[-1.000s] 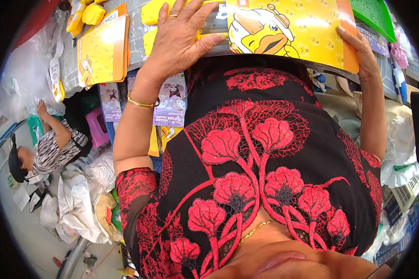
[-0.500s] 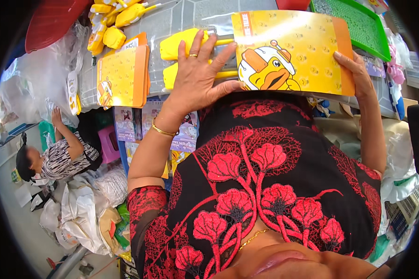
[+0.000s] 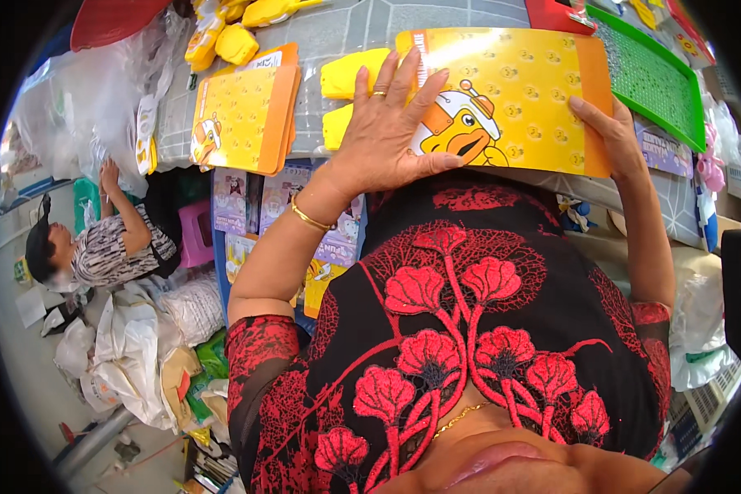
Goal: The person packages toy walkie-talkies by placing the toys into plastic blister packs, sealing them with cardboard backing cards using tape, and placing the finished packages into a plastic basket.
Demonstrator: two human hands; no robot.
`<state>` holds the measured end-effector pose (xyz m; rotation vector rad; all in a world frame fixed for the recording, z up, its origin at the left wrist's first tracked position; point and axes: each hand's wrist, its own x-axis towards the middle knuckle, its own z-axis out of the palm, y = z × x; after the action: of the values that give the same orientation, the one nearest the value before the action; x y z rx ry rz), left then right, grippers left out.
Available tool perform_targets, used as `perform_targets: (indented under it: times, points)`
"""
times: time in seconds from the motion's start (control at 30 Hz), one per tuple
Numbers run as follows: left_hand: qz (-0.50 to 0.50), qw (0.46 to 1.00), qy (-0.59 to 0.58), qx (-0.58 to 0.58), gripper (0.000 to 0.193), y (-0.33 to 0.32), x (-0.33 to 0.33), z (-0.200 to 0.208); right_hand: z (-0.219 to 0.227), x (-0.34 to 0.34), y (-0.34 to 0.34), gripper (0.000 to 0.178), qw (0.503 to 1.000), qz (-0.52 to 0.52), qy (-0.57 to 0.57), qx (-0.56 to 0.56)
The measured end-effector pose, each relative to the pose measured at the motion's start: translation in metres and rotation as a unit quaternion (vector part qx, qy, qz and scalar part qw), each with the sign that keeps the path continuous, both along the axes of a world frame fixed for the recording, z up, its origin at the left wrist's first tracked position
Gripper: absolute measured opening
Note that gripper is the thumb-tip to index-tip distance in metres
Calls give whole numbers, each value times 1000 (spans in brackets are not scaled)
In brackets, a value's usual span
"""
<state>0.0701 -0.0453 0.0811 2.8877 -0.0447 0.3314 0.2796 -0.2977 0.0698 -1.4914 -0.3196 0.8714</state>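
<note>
The yellow card (image 3: 543, 82), printed with a cartoon duck and edged in orange at three o'clock, lies in front of you at the near rim of the grey surface (image 3: 329, 20); whether it is resting flat there, you cannot tell from this view. Your right hand (image 3: 608, 136) grasps its three o'clock edge, thumb on the printed face and fingers round behind. Your left hand (image 3: 399, 123) is spread, clenched on nothing, its palm over the card's nine o'clock end and its thumb along the lower edge by the duck. Two yellow plastic pieces (image 3: 350, 72) poke out at nine o'clock of the card, partly covered by that hand. Farther out at nine, well apart from the card, you have a small stack of matching cards (image 3: 235, 115), with a cluster of yellow toys (image 3: 237, 43) just beyond it. A red container (image 3: 556, 15) sits at one o'clock of the card, and a green tray (image 3: 650, 82) near three. Toward eight o'clock, purple packages (image 3: 284, 202) show below the surface's edge, then a pink stool (image 3: 196, 235) and a co-worker (image 3: 111, 247) in a patterned top.
</note>
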Motion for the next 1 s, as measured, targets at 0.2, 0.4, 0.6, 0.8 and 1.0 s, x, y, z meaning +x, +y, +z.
perform_targets:
  times: [0.2,0.4,0.6,0.8,1.0]
  points:
    - [153,972,-146,-103,80,52,-24,-4,-4,-1,-18,38,1000,-18,13,-5]
    - [239,871,-114,-414,89,48,-27,-23,-3,-5,-2,35,1000,-8,11,2]
    - [200,872,-146,-422,63,39,-20,-40,-2,-10,18,34,1000,5,-19,-11]
    - [187,783,-210,-555,46,34,-14,-50,0,-11,27,35,999,-4,-48,-16]
    - [229,780,-188,-551,47,32,-13,-40,4,-2,26,35,999,12,-9,-39]
